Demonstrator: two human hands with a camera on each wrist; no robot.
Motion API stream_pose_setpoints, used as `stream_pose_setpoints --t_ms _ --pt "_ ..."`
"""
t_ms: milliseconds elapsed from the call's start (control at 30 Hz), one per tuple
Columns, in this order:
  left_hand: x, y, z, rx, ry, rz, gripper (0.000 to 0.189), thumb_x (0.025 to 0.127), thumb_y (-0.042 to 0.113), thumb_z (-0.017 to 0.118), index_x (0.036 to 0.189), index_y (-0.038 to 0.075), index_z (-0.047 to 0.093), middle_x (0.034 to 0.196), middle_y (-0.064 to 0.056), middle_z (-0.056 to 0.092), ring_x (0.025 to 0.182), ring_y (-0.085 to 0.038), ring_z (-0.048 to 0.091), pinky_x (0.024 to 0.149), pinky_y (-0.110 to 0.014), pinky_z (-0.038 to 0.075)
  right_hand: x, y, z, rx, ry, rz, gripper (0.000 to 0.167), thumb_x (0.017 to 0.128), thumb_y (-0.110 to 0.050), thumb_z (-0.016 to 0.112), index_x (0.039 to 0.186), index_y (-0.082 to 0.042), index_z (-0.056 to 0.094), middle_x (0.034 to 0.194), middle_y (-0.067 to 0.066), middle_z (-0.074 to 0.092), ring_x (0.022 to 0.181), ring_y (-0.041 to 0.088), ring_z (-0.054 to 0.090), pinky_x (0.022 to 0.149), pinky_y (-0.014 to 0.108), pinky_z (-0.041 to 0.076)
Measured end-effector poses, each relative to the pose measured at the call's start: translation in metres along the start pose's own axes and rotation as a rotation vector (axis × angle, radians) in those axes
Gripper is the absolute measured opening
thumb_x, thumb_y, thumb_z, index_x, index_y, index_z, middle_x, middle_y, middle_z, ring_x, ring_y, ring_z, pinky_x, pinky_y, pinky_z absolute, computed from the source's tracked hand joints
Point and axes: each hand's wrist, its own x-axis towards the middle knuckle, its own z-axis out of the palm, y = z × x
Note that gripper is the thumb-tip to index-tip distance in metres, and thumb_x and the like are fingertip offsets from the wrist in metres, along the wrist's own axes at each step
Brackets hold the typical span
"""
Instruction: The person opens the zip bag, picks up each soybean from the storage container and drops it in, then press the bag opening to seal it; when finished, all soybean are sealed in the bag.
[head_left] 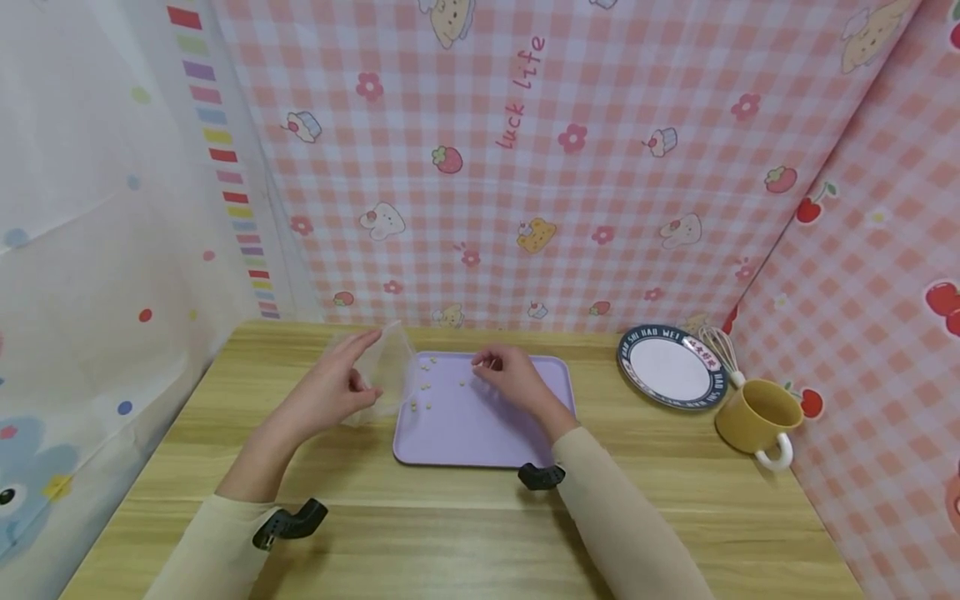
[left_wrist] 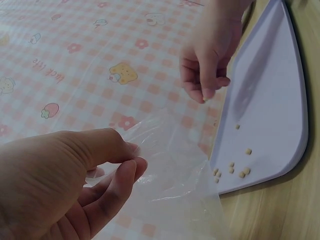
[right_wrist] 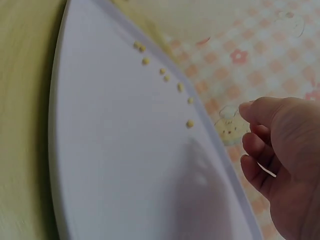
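My left hand [head_left: 330, 390] pinches the edge of a clear plastic bag [left_wrist: 172, 175] between thumb and fingers, left of a lilac tray [head_left: 480, 442]. The bag hangs thin and crinkled beside the tray's left edge. Several small pale-yellow pieces, bean-sized, lie on the tray's left part; one piece [right_wrist: 190, 123] sits apart from the others. Over the tray's far side, my right hand [head_left: 513, 379] is raised with thumb and fingertips together. A tiny yellowish piece [left_wrist: 204, 101] shows at those fingertips in the left wrist view; the right wrist view hides it.
On the right of the wooden table [head_left: 420, 533] lies a white plate [head_left: 671, 367] with a dark lettered rim. Beside it are a whisk [head_left: 723, 350] and a yellow mug [head_left: 750, 417] with a white handle. A pink checked cloth [head_left: 480, 208] hangs behind the table.
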Motion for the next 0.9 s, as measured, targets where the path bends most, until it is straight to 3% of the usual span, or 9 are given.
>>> stream_pose_setpoints --t_ms 200,533,700,900 --pt "-0.001 0.0 0.0 -0.003 -0.01 0.009 0.091 0.093 -0.005 0.082 0.17 -0.002 0.034 0.168 -0.025 0.038 0.077 -0.012 0.067 0.069 -0.027 0.06 -0.004 -0.018 0.008 0.101 0.066 -0.064 0.007 0.099 -0.001 0.081 0.106 -0.001 0.08 0.086 0.003 0.069 0.077 0.011 0.058 0.069 0.024 0.048" --pt "-0.004 0.001 -0.003 -0.005 -0.002 0.009 0.091 0.093 -0.005 0.082 0.17 -0.003 0.035 0.166 -0.026 0.041 0.078 -0.013 0.067 0.068 -0.027 0.06 -0.002 -0.069 0.037 0.24 0.055 -0.159 0.005 0.099 0.002 0.08 0.102 -0.001 0.079 0.082 0.0 0.065 0.07 0.009 0.054 0.062 0.022 0.045" --pt "-0.002 0.001 -0.002 -0.01 -0.002 0.008 0.091 0.092 -0.006 0.083 0.17 -0.003 0.035 0.165 -0.026 0.042 0.077 -0.013 0.068 0.068 -0.027 0.06 -0.001 -0.089 0.049 0.231 0.018 -0.193 0.004 0.101 -0.002 0.079 0.105 -0.001 0.079 0.085 0.002 0.066 0.071 0.009 0.054 0.064 0.022 0.046" --pt "0.0 0.001 0.0 -0.007 -0.009 0.007 0.09 0.093 -0.005 0.082 0.17 -0.002 0.035 0.168 -0.027 0.037 0.077 -0.012 0.069 0.067 -0.028 0.06 0.003 -0.099 0.058 0.121 0.009 -0.274 0.005 0.101 -0.005 0.08 0.106 -0.005 0.08 0.092 0.003 0.067 0.071 0.008 0.055 0.064 0.023 0.047"
